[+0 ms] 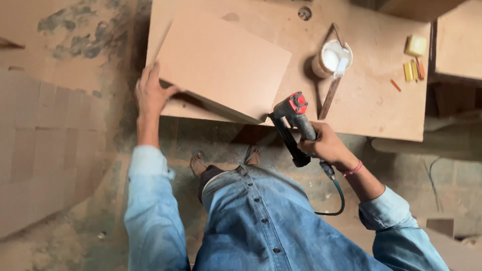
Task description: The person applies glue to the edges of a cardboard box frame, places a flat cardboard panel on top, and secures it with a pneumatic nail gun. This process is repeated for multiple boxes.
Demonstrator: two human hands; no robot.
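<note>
My left hand (150,93) grips the near left edge of a tan fibreboard panel (223,62) that lies tilted on a larger board serving as a worktable (371,100). In my right hand (326,145) is a pneumatic nail gun (293,123) with a red cap and black body. Its nose sits at the panel's near right corner. A dark air hose (339,198) trails from the gun's handle down past my wrist.
A white tub of glue (332,57) with a flat stick stands on the worktable to the right of the panel. Small yellow and orange blocks (414,62) lie at the far right. Dusty floor and stacked boards (45,145) lie to the left. My sandalled feet (226,158) show below the table edge.
</note>
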